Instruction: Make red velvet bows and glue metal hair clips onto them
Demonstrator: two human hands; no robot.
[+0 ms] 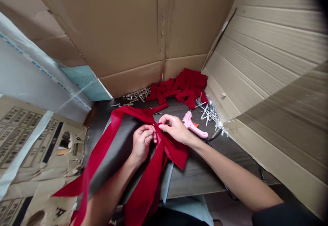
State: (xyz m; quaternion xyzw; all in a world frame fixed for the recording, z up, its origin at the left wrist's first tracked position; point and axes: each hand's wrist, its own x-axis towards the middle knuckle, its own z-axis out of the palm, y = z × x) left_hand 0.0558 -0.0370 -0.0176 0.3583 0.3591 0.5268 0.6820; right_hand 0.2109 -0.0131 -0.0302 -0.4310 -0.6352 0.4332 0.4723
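A large red ribbon bow [147, 181] with long tails lies across the dark table and hangs over its front edge. At the bow's gathered middle, my left hand [143, 139] is closed with its fingertips pinching the cloth. My right hand [174, 127] pinches the same knot from the right, thumb against forefinger. Whether a small clip sits between the fingertips is hidden. Right of my right hand, a pink glue gun [193, 125] with an orange trigger rests on the table. A pale glue stick [168, 181] lies partly under the bow near the front edge.
Cardboard walls [123, 31] enclose the table at the back and right. Red fabric strips [181, 86] are heaped at the back, between metal clips [139, 94] and silvery twist ties [210, 111]. A light-blue paper [88, 82] stands at left, above a printed carton [28, 140].
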